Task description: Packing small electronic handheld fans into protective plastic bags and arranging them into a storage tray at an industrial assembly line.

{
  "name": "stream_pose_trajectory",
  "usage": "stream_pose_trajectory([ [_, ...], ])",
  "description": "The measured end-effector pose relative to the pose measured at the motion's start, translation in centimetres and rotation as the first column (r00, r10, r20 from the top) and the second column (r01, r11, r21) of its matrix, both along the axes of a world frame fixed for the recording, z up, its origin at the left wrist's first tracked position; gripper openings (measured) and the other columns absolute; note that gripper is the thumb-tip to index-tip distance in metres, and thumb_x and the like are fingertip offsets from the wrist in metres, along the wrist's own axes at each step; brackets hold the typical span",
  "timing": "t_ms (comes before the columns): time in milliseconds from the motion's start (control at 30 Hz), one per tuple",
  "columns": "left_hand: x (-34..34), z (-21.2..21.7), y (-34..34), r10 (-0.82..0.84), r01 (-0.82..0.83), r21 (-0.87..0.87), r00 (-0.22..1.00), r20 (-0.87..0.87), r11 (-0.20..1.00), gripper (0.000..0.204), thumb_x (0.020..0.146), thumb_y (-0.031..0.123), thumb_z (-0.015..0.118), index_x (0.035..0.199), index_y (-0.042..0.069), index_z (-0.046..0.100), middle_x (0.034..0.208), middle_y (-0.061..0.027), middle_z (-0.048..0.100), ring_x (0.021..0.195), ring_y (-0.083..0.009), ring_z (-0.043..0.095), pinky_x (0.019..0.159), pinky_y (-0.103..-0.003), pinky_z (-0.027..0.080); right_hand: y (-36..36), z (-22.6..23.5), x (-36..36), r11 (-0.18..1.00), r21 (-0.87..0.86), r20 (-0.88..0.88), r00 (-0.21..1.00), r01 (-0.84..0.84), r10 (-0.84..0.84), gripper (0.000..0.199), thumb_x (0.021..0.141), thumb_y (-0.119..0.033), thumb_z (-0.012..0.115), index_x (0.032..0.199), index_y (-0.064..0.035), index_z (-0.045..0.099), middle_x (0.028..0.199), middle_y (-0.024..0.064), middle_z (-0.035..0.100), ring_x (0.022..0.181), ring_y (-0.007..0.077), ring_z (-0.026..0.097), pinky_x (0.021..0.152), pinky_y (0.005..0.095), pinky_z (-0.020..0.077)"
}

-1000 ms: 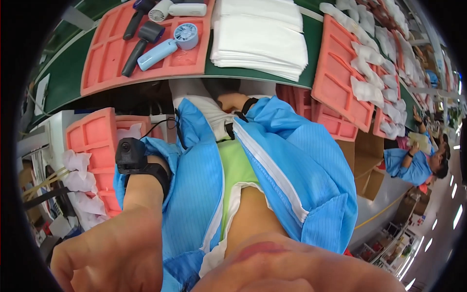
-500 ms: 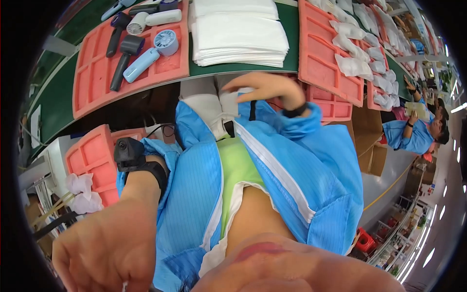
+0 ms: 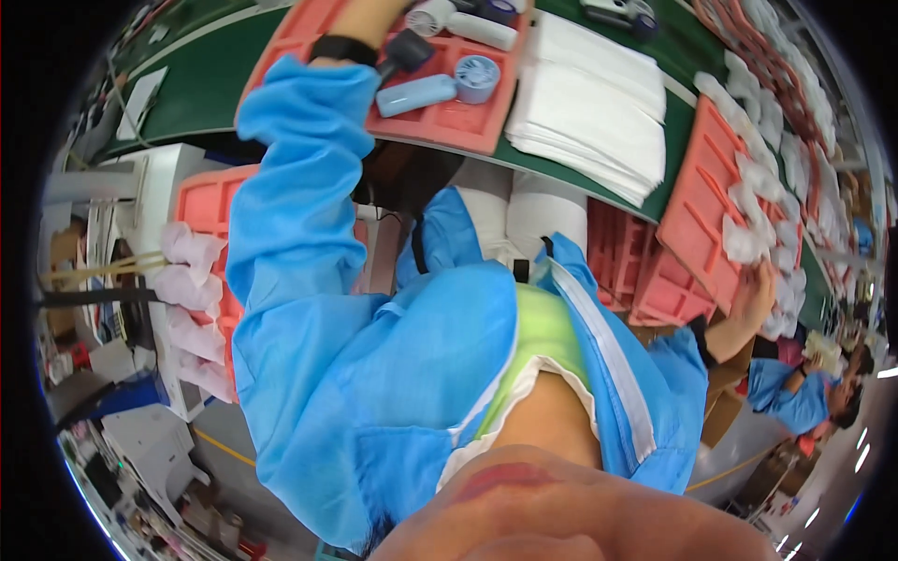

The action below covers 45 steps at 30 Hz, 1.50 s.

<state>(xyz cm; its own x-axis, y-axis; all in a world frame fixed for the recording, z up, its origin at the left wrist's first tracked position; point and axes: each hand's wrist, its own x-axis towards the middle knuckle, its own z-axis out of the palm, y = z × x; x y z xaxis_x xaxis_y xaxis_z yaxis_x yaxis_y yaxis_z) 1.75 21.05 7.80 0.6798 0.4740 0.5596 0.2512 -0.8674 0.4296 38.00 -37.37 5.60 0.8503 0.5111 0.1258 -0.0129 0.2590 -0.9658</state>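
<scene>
My left arm stretches up across the pink compartment tray (image 3: 453, 131). The back of my left hand (image 3: 376, 17) shows past a black wrist band; its fingers are cut off by the top edge. Beneath and beside it in the tray lie a light blue handheld fan (image 3: 418, 94), a dark handheld fan (image 3: 408, 52) and a white handheld fan (image 3: 482, 31). Over on the right, my right hand (image 3: 751, 297) is at the near corner of another pink tray (image 3: 694, 201), fingers stretched upward beside white wrapped items (image 3: 745, 238). Nothing shows gripped in it.
A stack of white sheets (image 3: 589, 103) lies on the green table (image 3: 201, 79) between the trays. More pink trays with wrapped items (image 3: 192, 285) stand low at left. A co-worker in blue (image 3: 790, 395) is at far right. A cardboard box (image 3: 725, 407) stands behind my right arm.
My left hand has gone from the lower left up to the fan tray. My right hand has moved from before my body out to the right-hand tray. The whole view has shifted.
</scene>
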Motion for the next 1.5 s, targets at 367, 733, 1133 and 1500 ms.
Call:
stream_pose_trajectory([
  [367, -13.7, 1.3, 6.8, 0.354, -0.387, 0.063, 0.749, -0.561, 0.92, 0.039, 0.07, 0.026, 0.07, 0.1, 0.002, 0.068, 0.088, -0.0207, 0.067, 0.084, -0.0348, 0.066, 0.075, -0.04, 0.052, 1.2, -10.3, -16.4, -0.449, -0.85, -0.433, 0.852, -0.276, 0.294, 0.031, 0.084, -0.035, 0.062, 0.101, -0.0098, 0.067, 0.093, 0.0105, 0.068, 0.079, 0.0226, 0.066, 0.069, 0.0348, 0.0527],
  [733, -24.9, -8.8, 12.9, 0.294, -0.544, -0.035, 0.505, -0.811, 0.838, 0.056, 0.082, 0.037, 0.065, 0.123, 0.001, 0.054, 0.116, -0.0232, 0.06, 0.109, -0.0375, 0.058, 0.089, -0.042, 0.047, 7.8, -8.8, -20.7, -0.555, -0.768, -0.566, 0.746, -0.32, 0.352, 0.033, 0.083, -0.037, 0.062, 0.101, -0.0087, 0.067, 0.094, 0.0124, 0.068, 0.081, 0.0237, 0.066, 0.07, 0.0368, 0.052],
  [1133, -10.9, -4.5, -2.9, 0.007, -0.104, -0.207, 0.907, -0.42, 0.973, 0.097, 0.068, 0.037, 0.081, 0.145, 0.01, 0.03, 0.143, -0.0305, 0.03, 0.126, -0.0465, 0.04, 0.098, -0.045, 0.042, 4.8, -6.5, -23.2, -0.584, -0.675, -0.653, 0.733, -0.451, 0.189, 0.037, 0.083, -0.039, 0.062, 0.101, -0.0076, 0.067, 0.096, 0.0145, 0.068, 0.082, 0.025, 0.066, 0.071, 0.039, 0.0512],
  [1500, -10.1, -4.7, -2.8, -0.081, -0.113, -0.286, 0.805, -0.588, 0.951, 0.083, 0.068, 0.03, 0.08, 0.14, 0.015, 0.041, 0.148, -0.0345, 0.017, 0.137, -0.0486, 0.023, 0.108, -0.048, 0.03, -0.1, -5.6, -17.9, -0.567, -0.654, -0.669, 0.733, -0.501, 0.124, 0.04, 0.083, -0.041, 0.062, 0.101, -0.0065, 0.067, 0.097, 0.0164, 0.067, 0.084, 0.0261, 0.066, 0.072, 0.0411, 0.0505],
])
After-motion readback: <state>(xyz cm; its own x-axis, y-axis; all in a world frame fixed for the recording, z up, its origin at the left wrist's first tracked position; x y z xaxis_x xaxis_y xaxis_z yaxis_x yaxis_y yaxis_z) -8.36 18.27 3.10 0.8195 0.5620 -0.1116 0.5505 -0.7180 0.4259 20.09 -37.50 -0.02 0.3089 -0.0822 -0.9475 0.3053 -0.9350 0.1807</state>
